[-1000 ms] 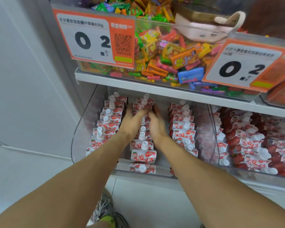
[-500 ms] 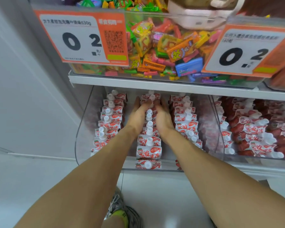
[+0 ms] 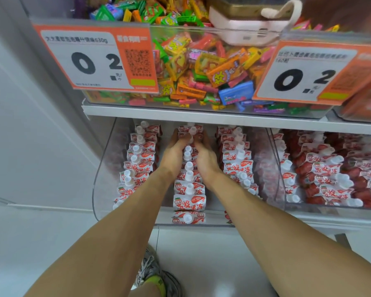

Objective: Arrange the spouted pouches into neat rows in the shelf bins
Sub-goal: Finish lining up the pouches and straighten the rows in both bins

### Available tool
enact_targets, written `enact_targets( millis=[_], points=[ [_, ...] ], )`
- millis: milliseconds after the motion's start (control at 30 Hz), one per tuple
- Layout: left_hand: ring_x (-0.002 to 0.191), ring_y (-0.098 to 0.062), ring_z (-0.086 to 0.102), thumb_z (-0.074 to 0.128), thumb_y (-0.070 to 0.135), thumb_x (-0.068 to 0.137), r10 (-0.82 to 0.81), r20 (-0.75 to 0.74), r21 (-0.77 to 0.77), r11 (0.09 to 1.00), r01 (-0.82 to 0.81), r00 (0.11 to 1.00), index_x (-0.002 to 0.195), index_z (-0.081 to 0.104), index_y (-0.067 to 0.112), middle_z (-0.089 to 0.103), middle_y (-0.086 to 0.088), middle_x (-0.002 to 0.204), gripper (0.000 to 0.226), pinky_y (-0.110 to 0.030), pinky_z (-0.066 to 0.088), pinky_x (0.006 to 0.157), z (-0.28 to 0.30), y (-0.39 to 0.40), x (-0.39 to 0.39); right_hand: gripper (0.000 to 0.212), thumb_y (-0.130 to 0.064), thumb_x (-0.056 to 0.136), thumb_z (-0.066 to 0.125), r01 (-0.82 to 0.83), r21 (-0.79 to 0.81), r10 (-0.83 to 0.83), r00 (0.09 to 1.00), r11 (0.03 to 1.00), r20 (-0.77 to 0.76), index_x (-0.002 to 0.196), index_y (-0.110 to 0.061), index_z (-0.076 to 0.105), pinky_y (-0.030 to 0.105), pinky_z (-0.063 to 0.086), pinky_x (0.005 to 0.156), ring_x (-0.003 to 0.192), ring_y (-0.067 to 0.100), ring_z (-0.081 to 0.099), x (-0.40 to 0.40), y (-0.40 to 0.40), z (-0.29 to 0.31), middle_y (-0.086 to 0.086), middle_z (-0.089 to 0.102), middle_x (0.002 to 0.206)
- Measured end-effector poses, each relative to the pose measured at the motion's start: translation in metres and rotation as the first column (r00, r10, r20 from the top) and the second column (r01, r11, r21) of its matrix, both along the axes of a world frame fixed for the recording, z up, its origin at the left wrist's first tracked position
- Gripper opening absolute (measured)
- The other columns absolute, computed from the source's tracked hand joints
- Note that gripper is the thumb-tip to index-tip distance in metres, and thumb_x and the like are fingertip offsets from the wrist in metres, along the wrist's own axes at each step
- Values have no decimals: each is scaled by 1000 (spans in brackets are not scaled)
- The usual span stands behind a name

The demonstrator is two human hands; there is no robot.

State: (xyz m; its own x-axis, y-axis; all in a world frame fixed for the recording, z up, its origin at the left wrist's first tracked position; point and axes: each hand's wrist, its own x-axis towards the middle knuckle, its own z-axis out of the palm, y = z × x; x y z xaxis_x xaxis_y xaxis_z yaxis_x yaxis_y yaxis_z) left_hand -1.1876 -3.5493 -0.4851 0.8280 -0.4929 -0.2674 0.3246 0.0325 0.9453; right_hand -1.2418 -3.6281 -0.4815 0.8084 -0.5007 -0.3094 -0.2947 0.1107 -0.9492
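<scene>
A clear shelf bin (image 3: 106, 168) holds three rows of white-and-red spouted pouches with white caps: a left row (image 3: 140, 159), a middle row (image 3: 189, 202) and a right row (image 3: 237, 159). My left hand (image 3: 173, 154) lies along the left side of the middle row, and my right hand (image 3: 204, 156) lies along its right side. The fingers of both hands stretch toward the back of the bin and press the rearmost pouches between them. One pouch (image 3: 188, 218) lies flat at the bin's front lip.
A neighbouring bin (image 3: 275, 168) on the right holds more pouches (image 3: 330, 174), less tidy. The shelf above (image 3: 201, 117) carries a clear bin of mixed candy (image 3: 201, 67), two orange price labels (image 3: 94, 61) (image 3: 304, 76) and a pink device (image 3: 251, 31). My shoe (image 3: 156, 275) is on the white floor.
Both hands have slid deeper along the middle row toward the back of the bin, and the row between them looks straighter. The view has shifted slightly left.
</scene>
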Motion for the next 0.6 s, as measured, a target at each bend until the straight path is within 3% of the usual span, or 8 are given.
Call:
enact_targets(
  millis=[133,333,500,600],
  points=[
    [106,-19,67,53,24,95,4,-43,-42,999,-6,999,133,56,15,69,-8,118,39,-27,49,89,3,2,-2,50,-46,96,46,-3,11,3,1000,1000,-4,144,-33,44,45,47,105,117,21,62,-1,-1,1,4,63,133],
    [111,-23,66,63,46,81,-8,-30,-12,1000,7,1000,128,59,14,70,-9,117,58,-40,46,102,6,3,-6,42,-51,97,48,40,-37,-40,999,999,1,132,-29,53,43,47,103,111,18,62,-1,-2,8,-2,64,124],
    [99,-9,69,55,35,95,-13,-23,-11,1000,13,1000,130,57,13,72,-2,111,41,-17,50,79,6,3,-8,54,-62,89,44,40,-51,-40,999,998,-3,134,-34,54,44,48,103,113,16,63,4,0,2,-3,66,126],
    [99,-13,70,54,31,96,-11,-40,-19,1000,10,999,130,57,13,72,-5,111,38,-19,52,77,8,3,-8,61,-66,86,40,34,-29,-35,999,999,-24,136,-34,53,45,48,103,113,20,63,4,0,1,0,66,127]
  ],
)
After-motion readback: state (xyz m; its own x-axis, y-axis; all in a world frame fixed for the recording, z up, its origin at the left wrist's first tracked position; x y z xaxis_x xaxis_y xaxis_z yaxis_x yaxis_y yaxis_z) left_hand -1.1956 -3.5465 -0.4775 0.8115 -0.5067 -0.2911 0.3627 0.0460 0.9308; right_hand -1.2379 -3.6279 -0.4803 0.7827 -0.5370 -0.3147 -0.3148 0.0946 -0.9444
